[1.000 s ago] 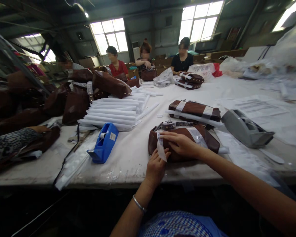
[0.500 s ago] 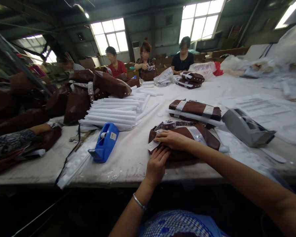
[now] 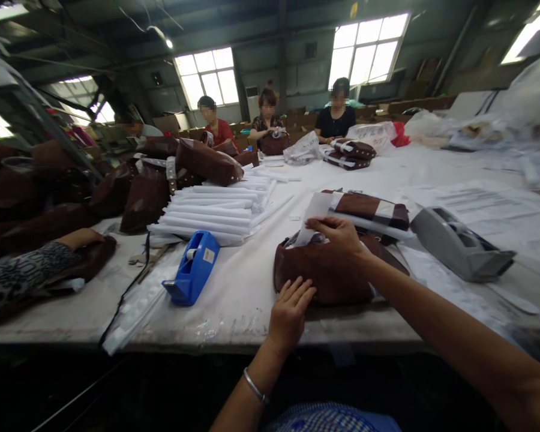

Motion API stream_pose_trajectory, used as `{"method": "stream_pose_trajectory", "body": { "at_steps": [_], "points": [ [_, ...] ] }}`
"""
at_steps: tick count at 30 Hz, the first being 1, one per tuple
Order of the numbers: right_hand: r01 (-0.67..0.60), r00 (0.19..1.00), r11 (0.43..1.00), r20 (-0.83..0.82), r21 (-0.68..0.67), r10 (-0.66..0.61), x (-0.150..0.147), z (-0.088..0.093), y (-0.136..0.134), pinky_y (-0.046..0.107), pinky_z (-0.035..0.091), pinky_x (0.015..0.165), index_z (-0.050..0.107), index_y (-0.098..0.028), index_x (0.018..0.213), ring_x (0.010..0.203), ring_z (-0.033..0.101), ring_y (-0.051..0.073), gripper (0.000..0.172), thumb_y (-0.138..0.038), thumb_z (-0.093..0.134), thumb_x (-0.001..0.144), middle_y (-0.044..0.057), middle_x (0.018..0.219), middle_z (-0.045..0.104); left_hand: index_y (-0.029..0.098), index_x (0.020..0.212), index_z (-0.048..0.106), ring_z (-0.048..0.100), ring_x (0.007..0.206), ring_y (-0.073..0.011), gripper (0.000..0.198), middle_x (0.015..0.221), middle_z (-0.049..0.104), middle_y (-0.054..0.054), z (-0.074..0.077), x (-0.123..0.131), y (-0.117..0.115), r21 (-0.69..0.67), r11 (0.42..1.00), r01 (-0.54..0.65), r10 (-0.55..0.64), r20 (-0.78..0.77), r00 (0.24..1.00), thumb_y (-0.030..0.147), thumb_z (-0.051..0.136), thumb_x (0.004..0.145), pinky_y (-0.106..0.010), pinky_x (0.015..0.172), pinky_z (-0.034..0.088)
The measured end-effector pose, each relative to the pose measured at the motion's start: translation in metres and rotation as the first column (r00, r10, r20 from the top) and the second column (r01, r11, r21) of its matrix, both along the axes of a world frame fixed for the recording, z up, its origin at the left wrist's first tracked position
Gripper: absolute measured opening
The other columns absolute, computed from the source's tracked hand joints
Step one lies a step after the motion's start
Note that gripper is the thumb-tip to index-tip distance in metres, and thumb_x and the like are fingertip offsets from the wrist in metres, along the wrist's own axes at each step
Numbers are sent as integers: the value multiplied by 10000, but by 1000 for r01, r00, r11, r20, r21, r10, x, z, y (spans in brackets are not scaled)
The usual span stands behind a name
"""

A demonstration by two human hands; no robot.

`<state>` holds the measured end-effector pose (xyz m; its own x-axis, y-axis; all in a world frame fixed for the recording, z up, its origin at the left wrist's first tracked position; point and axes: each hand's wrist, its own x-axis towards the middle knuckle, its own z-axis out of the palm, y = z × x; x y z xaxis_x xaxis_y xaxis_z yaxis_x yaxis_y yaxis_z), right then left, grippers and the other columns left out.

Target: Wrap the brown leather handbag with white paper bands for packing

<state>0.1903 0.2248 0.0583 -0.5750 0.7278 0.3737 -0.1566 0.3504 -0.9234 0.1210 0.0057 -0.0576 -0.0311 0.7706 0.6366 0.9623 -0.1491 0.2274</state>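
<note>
Right at the near edge of the white table (image 3: 243, 285), the brown bag (image 3: 337, 285) is lying in front of the person, and both hands are busy at it! The left hand (image 3: 292, 312) is resting low on the bag's near side, towards its left end, fingers lying spread and loose, grasping nothing. Up top, the right hand (image 3: 339, 235) is grasping a white strip (image 3: 315, 210) at the fingertips, and that strip is standing up above the bag (a silvery bracelet (image 3: 255, 386), meanwhile, is circling the left wrist). Just behind, a second brown bag (image 3: 366, 207) is lying, and a grey tape dispenser (image 3: 461, 243) is sitting to its right. Over on the left, a blue tape dispenser (image 3: 193, 267) is standing near a pile of white rolls (image 3: 211, 204), while a co-worker's hand (image 3: 83, 238) is resting on another brown bag (image 3: 101, 257); whether its fingers are gripping, I cannot tell.
</note>
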Motion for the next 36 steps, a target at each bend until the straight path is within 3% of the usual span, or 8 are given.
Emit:
{"method": "stream_pose_trajectory", "body": {
  "at_steps": [5, 9, 13, 16, 23, 28, 30, 36],
  "points": [
    [-96, 994, 981, 63, 171, 87, 16, 13, -19, 442, 590, 931, 780, -195, 1009, 966, 727, 288, 359, -500, 740, 822, 67, 1000, 779, 198, 1353, 552, 469, 1395, -213, 576, 1422, 593, -42, -2, -1, 0, 13, 1000, -5, 5, -21, 1000, -28, 406, 843, -483, 1142, 463],
    [-257, 963, 927, 150, 273, 222, 45, 1, -54, 385, 622, 865, 773, -201, 1032, 923, 738, 264, 273, -412, 666, 898, 69, 1001, 776, 203, 1357, 550, 477, 1389, -221, 476, 1395, 616, -62, -1, 0, 1, 10, 1000, -3, 3, -3, 1000, 57, 444, 917, -487, 1146, 458],
    [-384, 923, 785, 214, 487, 319, 63, -21, -69, 383, 580, 976, 749, -237, 1051, 1040, 712, 228, 187, -232, 616, 919, 72, 1116, 754, 208, 1345, 559, 531, 1342, -225, 419, 1323, 664, -90, 1, 0, 2, 60, 998, -14, 13, 19, 1000, 118, 476, 945, -485, 1134, 471],
    [-361, 931, 683, 209, 635, 298, 68, -34, -70, 391, 549, 1027, 705, -258, 1145, 1080, 698, 206, 288, -133, 580, 917, 65, 1153, 743, 162, 1379, 512, 564, 1308, -218, 426, 1308, 667, -123, 2, 0, 3, 95, 995, -11, 8, 33, 999, 139, 477, 956, -469, 1122, 485],
    [-306, 951, 632, 194, 712, 243, 81, -54, -75, 379, 560, 1017, 650, -275, 1285, 1123, 684, 200, 405, -97, 515, 947, 62, 1186, 734, 204, 1389, 472, 588, 1276, -200, 475, 1317, 646, -109, -2, 2, 3, 151, 984, -91, 65, 170, 983, 107, 538, 928, -386, 1071, 537],
    [-352, 936, 511, 282, 784, 211, 95, -78, -81, 425, 493, 1092, 622, -260, 1325, 1239, 613, 207, 429, -100, 482, 952, 72, 1267, 695, 225, 1443, 449, 415, 1432, -233, 598, 1489, 514, -113, -3, 0, 3, 130, 990, -54, 44, 81, 996, -22, 457, 899, -413, 1100, 513],
    [-357, 934, 509, 291, 783, 208, 109, -83, -85, 429, 486, 1101, 612, -266, 1334, 1258, 597, 207, 434, -100, 487, 953, 61, 1248, 707, 230, 1443, 456, 408, 1435, -235, 601, 1437, 577, -75, -2, -1, 2, 87, 996, 3, -3, 2, 1000, -29, 446, 901, -467, 1132, 479],
    [-312, 908, 650, 419, 693, -11, 175, -95, -112, 478, 482, 1117, 505, -257, 1442, 1310, 554, 240, 565, -62, 508, 912, 87, 1370, 627, 232, 1456, 448, 436, 1417, -222, 622, 1434, 580, -59, -1, -3, 1, 22, 999, 43, -43, -13, 999, -33, 412, 894, -506, 1153, 442]
  ]
}}
